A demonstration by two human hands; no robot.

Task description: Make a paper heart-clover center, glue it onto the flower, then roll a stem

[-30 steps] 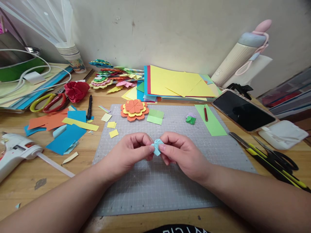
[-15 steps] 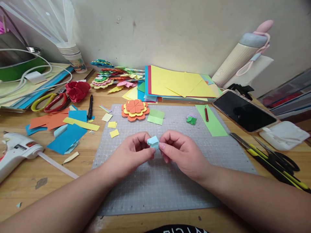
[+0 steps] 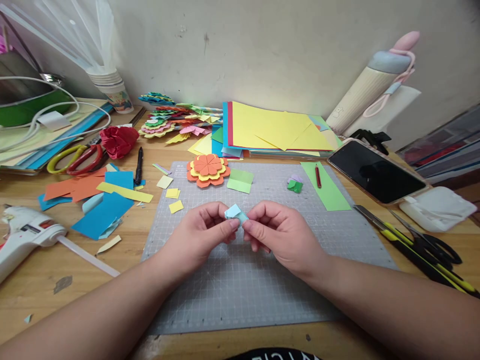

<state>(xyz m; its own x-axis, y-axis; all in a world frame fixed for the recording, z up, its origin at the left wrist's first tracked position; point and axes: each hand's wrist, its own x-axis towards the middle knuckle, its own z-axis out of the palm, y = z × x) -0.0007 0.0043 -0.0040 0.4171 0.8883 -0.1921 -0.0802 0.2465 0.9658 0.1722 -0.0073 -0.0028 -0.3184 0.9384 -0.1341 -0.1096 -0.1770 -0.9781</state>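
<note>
Because the blue folded paper [image 3: 235,212] needs steadying on both sides, my left hand [image 3: 198,239] and right hand [image 3: 279,235] pinch it above the mat [image 3: 240,295].

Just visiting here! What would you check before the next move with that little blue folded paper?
1. Left hand and right hand both pinch the blue folded paper: ok.
2. Paper held over the cutting mat: ok.
3. Creases sharp: cannot tell, fingers cover them.
4. Scissors lie apart from the right hand: ok.
5. Glue gun lies off the mat, away from the left hand: ok.
</note>
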